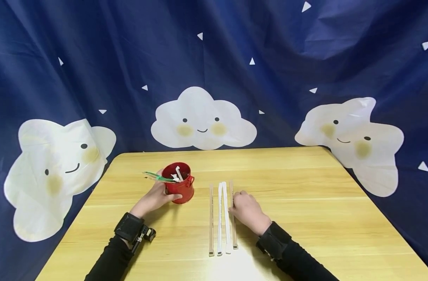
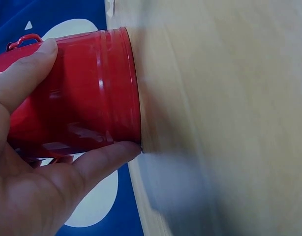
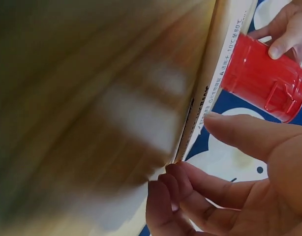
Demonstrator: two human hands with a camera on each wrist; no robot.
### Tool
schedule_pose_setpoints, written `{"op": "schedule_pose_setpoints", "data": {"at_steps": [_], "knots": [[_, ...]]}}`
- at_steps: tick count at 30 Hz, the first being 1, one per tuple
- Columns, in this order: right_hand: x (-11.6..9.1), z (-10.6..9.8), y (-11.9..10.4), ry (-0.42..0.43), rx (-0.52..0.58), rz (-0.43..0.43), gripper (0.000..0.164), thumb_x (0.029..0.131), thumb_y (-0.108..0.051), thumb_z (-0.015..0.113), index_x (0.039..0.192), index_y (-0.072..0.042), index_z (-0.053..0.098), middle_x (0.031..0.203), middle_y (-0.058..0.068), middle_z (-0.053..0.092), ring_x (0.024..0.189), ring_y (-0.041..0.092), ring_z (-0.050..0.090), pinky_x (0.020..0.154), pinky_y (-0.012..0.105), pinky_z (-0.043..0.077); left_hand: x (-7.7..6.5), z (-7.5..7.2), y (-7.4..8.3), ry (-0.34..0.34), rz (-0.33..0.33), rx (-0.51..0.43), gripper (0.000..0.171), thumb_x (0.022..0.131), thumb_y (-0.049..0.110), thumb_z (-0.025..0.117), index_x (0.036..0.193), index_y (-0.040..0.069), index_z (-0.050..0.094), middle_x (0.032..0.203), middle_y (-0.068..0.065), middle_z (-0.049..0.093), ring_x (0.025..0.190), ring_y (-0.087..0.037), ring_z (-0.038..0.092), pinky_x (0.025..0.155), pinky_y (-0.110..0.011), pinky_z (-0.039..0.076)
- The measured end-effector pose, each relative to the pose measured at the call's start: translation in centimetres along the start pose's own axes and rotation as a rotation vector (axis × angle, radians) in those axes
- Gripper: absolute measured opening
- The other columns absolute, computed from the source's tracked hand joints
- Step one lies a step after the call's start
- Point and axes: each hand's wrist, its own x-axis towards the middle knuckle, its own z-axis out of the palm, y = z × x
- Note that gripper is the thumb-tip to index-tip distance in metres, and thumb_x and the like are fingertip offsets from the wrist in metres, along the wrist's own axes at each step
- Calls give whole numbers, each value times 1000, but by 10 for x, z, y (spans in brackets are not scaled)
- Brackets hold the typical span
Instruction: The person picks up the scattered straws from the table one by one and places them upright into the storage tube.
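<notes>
My left hand [image 1: 159, 195] grips a small red metal bucket [image 1: 186, 191] standing on the table, thumb low on its side in the head view. White sticks and a thin green strip [image 1: 154, 175] poke out over its rim. To its right lie several long, thin wrapped drinking straws, two white and two tan, including a left tan straw [image 1: 211, 222] and a white straw [image 1: 226, 226]. My right hand [image 1: 247, 210] is at the rightmost tan straw [image 1: 234, 234]. Bent fingertips [image 3: 178, 177] touch down beside this printed straw, while the thumb stands apart from them.
The wooden table [image 1: 305, 179] extends to both sides of the hands. Behind it hangs a dark blue curtain [image 1: 129, 47] with smiling clouds and white triangles. Black cameras and straps [image 1: 134, 230] sit on the wrists.
</notes>
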Motion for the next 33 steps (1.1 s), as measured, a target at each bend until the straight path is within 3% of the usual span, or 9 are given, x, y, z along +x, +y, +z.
{"op": "schedule_pose_setpoints", "data": {"at_steps": [6, 13, 22, 29, 33], "knots": [[0, -1, -1, -17, 8, 22, 19, 81, -1, 70, 72, -6, 54, 77, 8, 54, 73, 22, 51, 59, 41, 50, 0, 1, 0, 1, 1, -1, 79, 83, 15, 85, 147, -3, 42, 148, -26, 40, 139, -41, 25, 110, -65, 34], [3, -3, 0, -56, 28, 89, 16, 75, 9, 61, 72, -5, 53, 74, 8, 52, 65, 22, 49, 52, 34, 46, 0, 1, -2, 1, 1, -17, 80, 83, 15, 85, 147, -4, 41, 148, -26, 39, 139, -41, 25, 110, -65, 34], [7, -5, 1, -67, 68, 128, 13, 80, 8, 62, 76, -3, 57, 67, 4, 49, 56, 19, 46, 47, 29, 41, 0, 1, -2, 8, 11, -5, 79, 83, 16, 85, 147, -3, 42, 147, -26, 42, 139, -41, 25, 110, -65, 34], [7, -8, 7, -52, 93, 99, 23, 72, 6, 70, 69, -8, 51, 65, 2, 46, 56, 17, 43, 49, 27, 39, 1, 1, -2, 7, 26, 6, 77, 84, 16, 85, 146, -3, 44, 146, -25, 45, 139, -41, 26, 110, -64, 34], [7, -13, 10, -34, 131, 96, 22, 74, 4, 71, 67, -8, 53, 65, 3, 47, 56, 16, 43, 49, 27, 38, 1, 0, -2, 11, 29, 26, 76, 83, 16, 85, 145, -3, 46, 145, -24, 46, 141, -41, 24, 112, -64, 31]]}}
